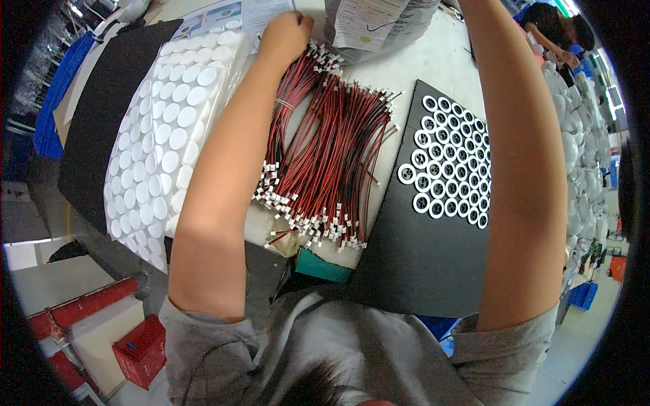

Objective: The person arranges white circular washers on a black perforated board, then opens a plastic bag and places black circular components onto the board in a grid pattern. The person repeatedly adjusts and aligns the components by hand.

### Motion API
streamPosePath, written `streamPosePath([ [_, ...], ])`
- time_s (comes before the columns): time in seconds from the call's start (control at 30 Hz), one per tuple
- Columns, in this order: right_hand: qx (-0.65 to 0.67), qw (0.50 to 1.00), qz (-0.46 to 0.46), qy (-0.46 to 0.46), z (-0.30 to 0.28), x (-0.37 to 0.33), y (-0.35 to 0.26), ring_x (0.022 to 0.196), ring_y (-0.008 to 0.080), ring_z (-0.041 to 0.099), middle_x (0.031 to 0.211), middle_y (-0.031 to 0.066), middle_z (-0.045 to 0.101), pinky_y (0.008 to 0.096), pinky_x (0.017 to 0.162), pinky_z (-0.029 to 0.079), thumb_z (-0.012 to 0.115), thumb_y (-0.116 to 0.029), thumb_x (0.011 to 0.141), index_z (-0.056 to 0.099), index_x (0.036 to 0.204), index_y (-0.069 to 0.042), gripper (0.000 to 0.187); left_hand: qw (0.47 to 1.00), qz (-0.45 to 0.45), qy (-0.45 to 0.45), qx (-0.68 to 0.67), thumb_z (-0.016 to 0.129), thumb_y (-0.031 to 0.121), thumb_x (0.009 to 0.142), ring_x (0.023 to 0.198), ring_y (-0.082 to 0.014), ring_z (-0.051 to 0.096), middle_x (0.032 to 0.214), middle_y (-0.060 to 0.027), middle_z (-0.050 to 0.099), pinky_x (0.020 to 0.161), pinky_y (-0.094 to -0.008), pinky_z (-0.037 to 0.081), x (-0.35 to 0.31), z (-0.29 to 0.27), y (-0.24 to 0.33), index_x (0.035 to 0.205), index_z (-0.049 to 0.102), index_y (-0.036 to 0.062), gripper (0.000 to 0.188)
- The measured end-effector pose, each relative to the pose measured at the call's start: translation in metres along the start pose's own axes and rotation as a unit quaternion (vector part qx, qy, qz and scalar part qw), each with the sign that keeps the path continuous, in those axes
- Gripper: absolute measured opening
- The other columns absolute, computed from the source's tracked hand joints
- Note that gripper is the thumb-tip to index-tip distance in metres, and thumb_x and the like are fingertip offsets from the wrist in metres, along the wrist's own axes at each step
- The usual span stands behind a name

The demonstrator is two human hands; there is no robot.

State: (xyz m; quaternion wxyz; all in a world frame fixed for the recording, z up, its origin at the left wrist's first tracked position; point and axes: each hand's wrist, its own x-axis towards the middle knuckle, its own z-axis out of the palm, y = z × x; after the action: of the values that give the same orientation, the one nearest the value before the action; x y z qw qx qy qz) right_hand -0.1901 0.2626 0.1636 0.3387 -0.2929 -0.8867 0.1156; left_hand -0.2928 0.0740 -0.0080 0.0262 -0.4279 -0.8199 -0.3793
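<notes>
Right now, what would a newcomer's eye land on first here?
Probably the dense spread of white-tipped red-and-black wires in the middle, its far end near the left hand. Next might come the white rings with black centres, lined up on a black board to the right, and the round white pieces massed at the left.

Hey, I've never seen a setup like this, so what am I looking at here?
There's no machine: a person works with bare hands. A wide camera on their head looks down, so straight edges bend. The left hand is at the far ends of the red-and-black wires; whether it grips anything isn't clear. The right hand is out of view; its forearm shows. The wires lie on a pale table; white discs are to their left, a black board with white rings to their right, a plastic bag beyond.
</notes>
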Motion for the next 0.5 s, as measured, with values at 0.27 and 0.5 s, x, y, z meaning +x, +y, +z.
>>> streamPosePath([
  [0.27, -0.009, 0.999, -0.009, -0.032, -0.0017, 0.0000, 0.0008, 0.064, 0.0279, 0.058, 0.065, 0.0180, 0.060, 0.0358, 0.061, 0.044, 0.056, -0.032, 0.069, 0.062, 0.070, 0.004, 0.037, 1.000, 0.010, 0.007, -0.006, 0.042, 0.034, 0.080, 0.085, -0.0433, 0.055, 0.085, -0.0275, 0.058, 0.081, -0.0457, 0.042, 0.0006, 0.0008, -0.0009, 0.086, 0.063, -0.0011, 0.041],
  [0.5, -0.045, 0.998, -0.048, -0.014, 0.0030, 0.0066, 0.0072, 0.065, 0.0304, 0.059, 0.067, 0.0194, 0.061, 0.0370, 0.062, 0.045, 0.055, -0.033, 0.069, 0.063, 0.069, 0.002, 0.036, 1.000, 0.007, 0.010, -0.010, 0.042, 0.035, 0.081, 0.085, -0.0432, 0.055, 0.087, -0.0262, 0.059, 0.081, -0.0454, 0.042, 0.0000, 0.0010, -0.0011, 0.087, 0.063, 0.0000, 0.041],
])
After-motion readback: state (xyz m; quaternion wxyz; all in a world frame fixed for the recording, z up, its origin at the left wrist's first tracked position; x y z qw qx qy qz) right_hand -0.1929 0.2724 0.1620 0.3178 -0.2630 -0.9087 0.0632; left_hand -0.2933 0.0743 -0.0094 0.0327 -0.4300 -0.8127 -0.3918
